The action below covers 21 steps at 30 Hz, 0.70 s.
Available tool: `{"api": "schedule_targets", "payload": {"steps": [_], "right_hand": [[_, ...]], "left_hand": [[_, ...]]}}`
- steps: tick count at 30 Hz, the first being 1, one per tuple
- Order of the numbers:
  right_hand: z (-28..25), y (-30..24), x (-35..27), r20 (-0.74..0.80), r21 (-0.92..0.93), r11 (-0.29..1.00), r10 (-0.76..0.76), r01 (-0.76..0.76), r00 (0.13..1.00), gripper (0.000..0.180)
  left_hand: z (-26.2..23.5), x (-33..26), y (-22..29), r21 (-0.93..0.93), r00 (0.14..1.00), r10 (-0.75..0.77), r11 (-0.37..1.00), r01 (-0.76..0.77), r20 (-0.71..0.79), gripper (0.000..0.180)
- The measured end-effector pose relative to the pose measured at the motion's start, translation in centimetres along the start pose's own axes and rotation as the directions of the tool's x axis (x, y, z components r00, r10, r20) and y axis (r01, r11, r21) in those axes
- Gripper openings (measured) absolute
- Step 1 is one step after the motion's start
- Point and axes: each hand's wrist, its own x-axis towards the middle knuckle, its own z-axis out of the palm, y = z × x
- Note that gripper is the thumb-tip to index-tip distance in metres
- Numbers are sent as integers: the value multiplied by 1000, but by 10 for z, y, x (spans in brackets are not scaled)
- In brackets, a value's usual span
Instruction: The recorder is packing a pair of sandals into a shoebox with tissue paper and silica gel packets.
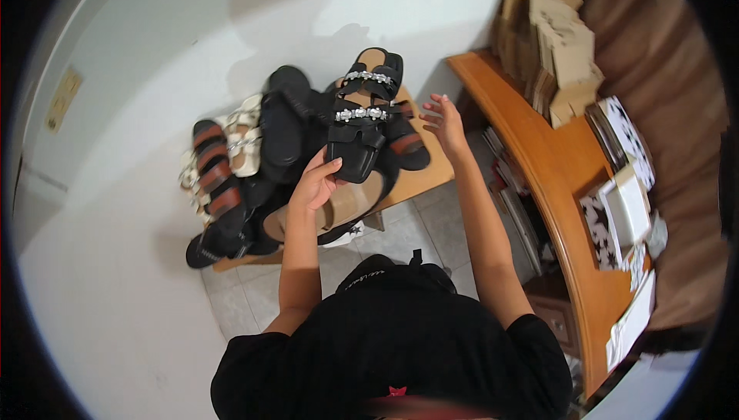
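Observation:
My left hand (314, 181) grips a black sandal (357, 157) with rows of clear jewels across its straps. The thumb presses on its square end nearest me, and its tan insole shows toward the far end. A second dark sole edge seems to lie behind it; I cannot tell if it is held too. To the right, my right hand (445, 123) is raised, fingers apart, touching nothing. Beyond and left of the held sandal lies a pile of footwear: a dark upturned sole (282, 137), a white sandal (245, 147) and a black sandal with brown straps (212, 157).
The pile rests on a low wooden table (436, 164). A curved wooden desk (531, 150) runs along the right, bearing flattened cardboard boxes (566, 54) and a star-patterned box (596, 227). Brown curtain (685, 212) hangs behind it. A white wall (100, 266) stands left.

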Motion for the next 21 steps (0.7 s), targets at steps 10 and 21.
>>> {"api": "schedule_targets", "payload": {"steps": [10,21], "right_hand": [[-229,-78,-107,-368,72,984,-123,160,921,47],[-438,-86,-305,-801,-223,947,-44,-230,597,40]], "left_hand": [[160,79,-128,166,836,-418,908,384,355,53],[334,129,-282,385,505,-661,742,549,555,49]]}}
